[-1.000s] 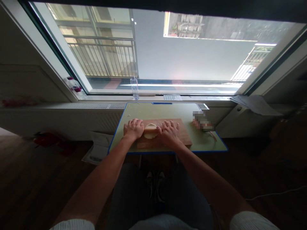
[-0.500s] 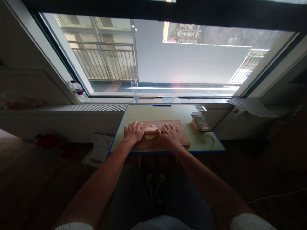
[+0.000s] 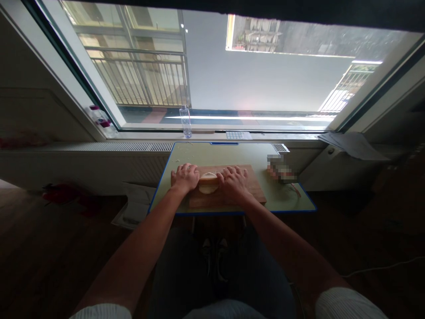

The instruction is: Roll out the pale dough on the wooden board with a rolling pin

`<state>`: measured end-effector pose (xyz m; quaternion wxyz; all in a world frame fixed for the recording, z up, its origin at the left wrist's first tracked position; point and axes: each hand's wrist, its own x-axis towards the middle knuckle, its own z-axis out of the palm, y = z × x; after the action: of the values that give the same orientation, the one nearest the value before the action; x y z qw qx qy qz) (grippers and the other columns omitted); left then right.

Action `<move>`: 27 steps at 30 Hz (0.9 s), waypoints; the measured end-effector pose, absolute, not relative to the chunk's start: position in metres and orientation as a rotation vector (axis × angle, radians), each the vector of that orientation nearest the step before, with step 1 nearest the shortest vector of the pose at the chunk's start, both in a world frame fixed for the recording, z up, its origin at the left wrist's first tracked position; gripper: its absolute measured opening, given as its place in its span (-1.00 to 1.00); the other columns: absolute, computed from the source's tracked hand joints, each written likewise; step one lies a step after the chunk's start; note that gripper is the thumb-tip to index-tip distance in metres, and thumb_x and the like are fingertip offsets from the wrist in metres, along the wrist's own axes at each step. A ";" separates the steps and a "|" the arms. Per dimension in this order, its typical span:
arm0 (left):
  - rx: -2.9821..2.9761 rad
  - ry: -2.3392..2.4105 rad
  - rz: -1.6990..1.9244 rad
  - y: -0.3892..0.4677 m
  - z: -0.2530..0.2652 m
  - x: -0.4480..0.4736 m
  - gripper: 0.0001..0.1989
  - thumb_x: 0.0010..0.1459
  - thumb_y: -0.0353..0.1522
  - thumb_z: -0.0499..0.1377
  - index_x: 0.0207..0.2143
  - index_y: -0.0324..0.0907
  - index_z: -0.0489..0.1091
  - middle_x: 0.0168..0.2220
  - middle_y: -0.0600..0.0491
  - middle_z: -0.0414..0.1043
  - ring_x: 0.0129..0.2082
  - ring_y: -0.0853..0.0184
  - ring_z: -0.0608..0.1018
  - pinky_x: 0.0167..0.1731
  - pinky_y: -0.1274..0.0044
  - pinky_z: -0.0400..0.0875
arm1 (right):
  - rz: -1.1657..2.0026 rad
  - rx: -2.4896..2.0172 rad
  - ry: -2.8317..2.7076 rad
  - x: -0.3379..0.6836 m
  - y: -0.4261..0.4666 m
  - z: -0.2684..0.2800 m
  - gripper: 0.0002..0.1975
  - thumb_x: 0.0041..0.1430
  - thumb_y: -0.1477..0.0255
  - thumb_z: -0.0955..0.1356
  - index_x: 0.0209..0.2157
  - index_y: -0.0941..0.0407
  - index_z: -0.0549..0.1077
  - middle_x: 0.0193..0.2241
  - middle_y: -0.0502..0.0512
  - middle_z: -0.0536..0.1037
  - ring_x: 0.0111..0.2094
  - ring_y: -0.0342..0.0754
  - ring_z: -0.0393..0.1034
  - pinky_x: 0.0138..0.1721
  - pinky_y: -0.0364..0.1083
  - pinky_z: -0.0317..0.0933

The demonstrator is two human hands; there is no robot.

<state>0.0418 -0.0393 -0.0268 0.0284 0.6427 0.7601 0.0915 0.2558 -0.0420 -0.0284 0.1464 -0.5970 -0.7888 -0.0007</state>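
A wooden rolling pin [image 3: 208, 181] lies crosswise over a flat, pale round of dough [image 3: 208, 189], which shows in front of and behind it. Both rest on a wooden cutting board [image 3: 226, 203]. My left hand [image 3: 186, 176] is closed over the pin's left end, and my right hand [image 3: 234, 180] over its right end. The fingers and palms hide both ends of the pin. Only its middle shows between the hands.
The board lies on a small green table [image 3: 195, 153] with blue edging. At its right sits a blurred-out item [image 3: 282, 169]. A clear bottle [image 3: 185, 122] and a gridded white sheet [image 3: 238, 135] are on the windowsill behind. Papers [image 3: 353, 146] lie at the right.
The rolling pin has moved slightly away from me over the dough, with both hands still on it. More of the dough's near side shows. The view has shifted a little.
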 end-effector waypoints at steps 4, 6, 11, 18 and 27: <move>2.008 2.364 0.298 -0.049 -0.025 0.045 -0.53 0.47 -0.19 -0.06 0.25 0.12 0.51 0.41 0.02 0.42 0.36 0.06 0.41 0.35 0.07 0.27 | 0.012 -1.721 -2.265 0.256 -0.045 -0.030 -0.46 0.62 0.08 0.13 0.23 0.04 0.57 0.36 0.21 0.50 0.43 0.25 0.15 0.46 0.34 -0.15; 2.036 2.376 0.326 -0.062 -0.025 0.048 -0.51 0.48 -0.19 -0.08 0.25 0.07 0.53 0.41 -0.01 0.43 0.35 0.05 0.43 0.34 0.07 0.29 | 0.041 -1.737 -2.244 0.258 -0.052 -0.033 -0.44 0.62 0.08 0.13 0.29 0.05 0.53 0.40 0.22 0.46 0.46 0.25 0.13 0.48 0.33 -0.17; 2.162 2.379 0.462 -0.097 -0.031 0.056 -0.48 0.51 -0.17 -0.09 0.30 -0.01 0.51 0.45 -0.06 0.39 0.42 -0.01 0.38 0.36 0.03 0.27 | 0.091 -1.721 -2.187 0.267 -0.080 -0.051 -0.39 0.61 0.10 0.12 0.46 0.10 0.34 0.48 0.25 0.34 0.51 0.22 0.07 0.51 0.34 -0.21; 2.163 2.359 0.516 -0.097 -0.036 0.059 -0.46 0.50 -0.19 -0.08 0.32 -0.04 0.52 0.45 -0.06 0.38 0.46 -0.02 0.36 0.38 0.05 0.29 | 0.127 -1.740 -2.159 0.268 -0.090 -0.054 -0.38 0.61 0.09 0.14 0.49 0.09 0.29 0.50 0.22 0.30 0.54 0.22 0.03 0.53 0.39 -0.28; 2.009 2.386 0.364 -0.059 -0.032 0.054 -0.45 0.51 -0.17 -0.11 0.33 0.05 0.50 0.46 -0.02 0.38 0.43 0.06 0.40 0.39 0.10 0.29 | 0.117 -1.798 -2.148 0.252 -0.054 -0.025 -0.44 0.59 0.05 0.16 0.24 0.05 0.58 0.36 0.25 0.50 0.46 0.31 0.13 0.48 0.42 -0.20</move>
<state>0.0540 -0.0586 -0.0315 0.0005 0.6398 0.7597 0.1160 0.2521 -0.0543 -0.0253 0.1682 -0.6321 -0.7553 0.0413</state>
